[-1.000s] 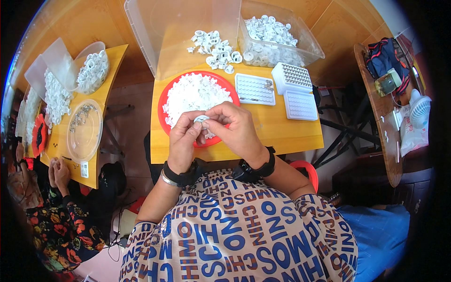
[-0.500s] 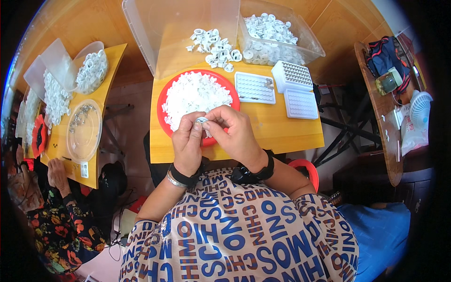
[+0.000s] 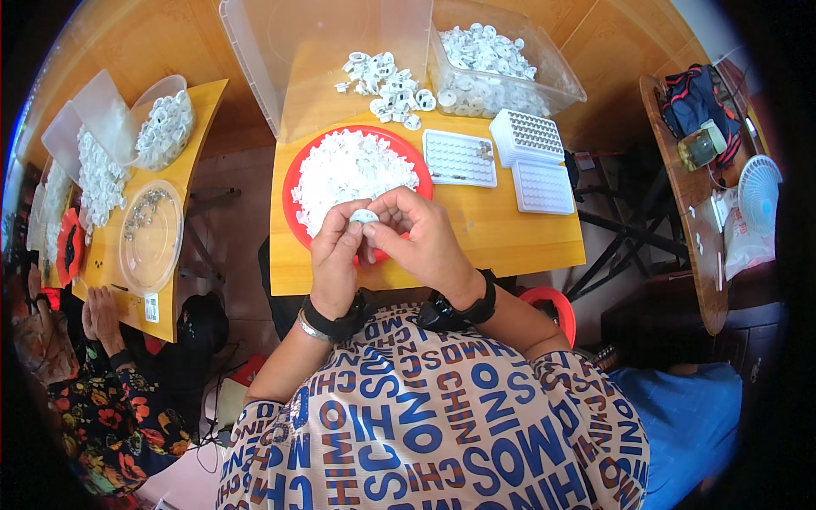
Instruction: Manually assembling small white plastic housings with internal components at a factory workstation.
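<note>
Pinched between the fingertips of both hands is a small round white plastic part (image 3: 364, 217), its flat face turned up. My left hand (image 3: 337, 248) grips its left side, and my right hand (image 3: 418, 234) holds its right edge with thumb and forefinger. Both hands are over the front rim of a red round tray (image 3: 294, 223), heaped with small white plastic pieces (image 3: 353, 170). Beyond the tray lies a loose group of white round parts (image 3: 387, 85). To its right is a white dimpled tray (image 3: 459, 158) with a few small metallic bits in it.
Stacked white trays (image 3: 527, 138) stand right of the dimpled one. A clear bin (image 3: 510, 98) of white parts sits at the back, beside an upright translucent panel (image 3: 340, 59). At the left, a co-worker's hand (image 3: 104, 319) rests on another table. A small fan (image 3: 759, 191) stands far right.
The white part has turned in my fingers, so more of its round face shows. Both hands stay in nearly the same place.
</note>
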Demonstrator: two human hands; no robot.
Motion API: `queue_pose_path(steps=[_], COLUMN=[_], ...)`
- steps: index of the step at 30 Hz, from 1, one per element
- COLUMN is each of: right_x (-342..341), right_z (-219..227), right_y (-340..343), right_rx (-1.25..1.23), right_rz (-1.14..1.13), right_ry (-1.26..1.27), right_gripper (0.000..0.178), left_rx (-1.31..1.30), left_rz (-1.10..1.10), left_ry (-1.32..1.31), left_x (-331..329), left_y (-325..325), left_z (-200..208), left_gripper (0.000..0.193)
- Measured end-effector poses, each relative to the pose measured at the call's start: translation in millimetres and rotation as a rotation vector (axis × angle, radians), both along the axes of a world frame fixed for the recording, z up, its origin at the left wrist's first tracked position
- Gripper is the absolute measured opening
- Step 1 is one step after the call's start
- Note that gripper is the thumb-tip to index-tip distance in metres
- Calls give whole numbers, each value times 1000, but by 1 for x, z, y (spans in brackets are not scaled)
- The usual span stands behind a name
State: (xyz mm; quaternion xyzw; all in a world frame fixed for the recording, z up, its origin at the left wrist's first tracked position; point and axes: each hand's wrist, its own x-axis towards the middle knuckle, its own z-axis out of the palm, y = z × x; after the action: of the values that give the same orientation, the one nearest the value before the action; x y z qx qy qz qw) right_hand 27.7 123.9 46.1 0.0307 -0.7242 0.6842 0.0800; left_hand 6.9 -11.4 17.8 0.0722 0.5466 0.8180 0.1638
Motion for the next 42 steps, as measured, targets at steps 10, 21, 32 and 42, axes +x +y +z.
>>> queue_pose_path(steps=[10,21,32,42], right_x=[4,-5,-7,-6], right_z=[4,-9,-18,-9], right_y=[4,7,10,7], right_rx=[109,105,22,-180], right_rz=[-9,-96,-84,-30], right_ry=[-18,14,-12,-134], right_gripper=[8,7,10,12], left_rx=[40,19,2,94], left_rz=[-139,-166,-181,-146], left_ry=[26,-103,-72,-51], left_x=[0,-4,-5,-10], left_y=[-7,-1,0,2], left_z=[5,4,6,-5], left_gripper=[37,41,42,32])
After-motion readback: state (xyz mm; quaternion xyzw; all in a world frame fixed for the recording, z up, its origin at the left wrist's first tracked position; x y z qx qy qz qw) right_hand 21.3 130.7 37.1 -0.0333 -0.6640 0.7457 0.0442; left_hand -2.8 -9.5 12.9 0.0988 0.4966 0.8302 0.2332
